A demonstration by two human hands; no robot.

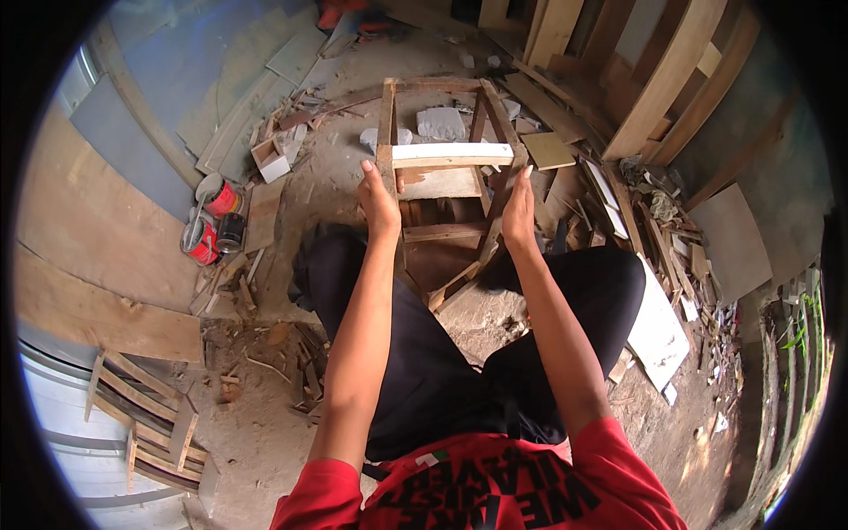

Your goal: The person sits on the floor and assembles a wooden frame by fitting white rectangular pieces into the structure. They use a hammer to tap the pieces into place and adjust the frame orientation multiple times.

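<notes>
Brown box-shaped wooden frame (444, 231) between two bare hands

A narrow white-faced wooden crossbar (452, 155) spans it just beyond the fingertips — the left hand (380, 208) pinches one upright (386, 124) between thumb and fingers; the right hand (519, 214) lies against the opposite upright (502, 119) — whether it grips, I cannot tell.
</notes>
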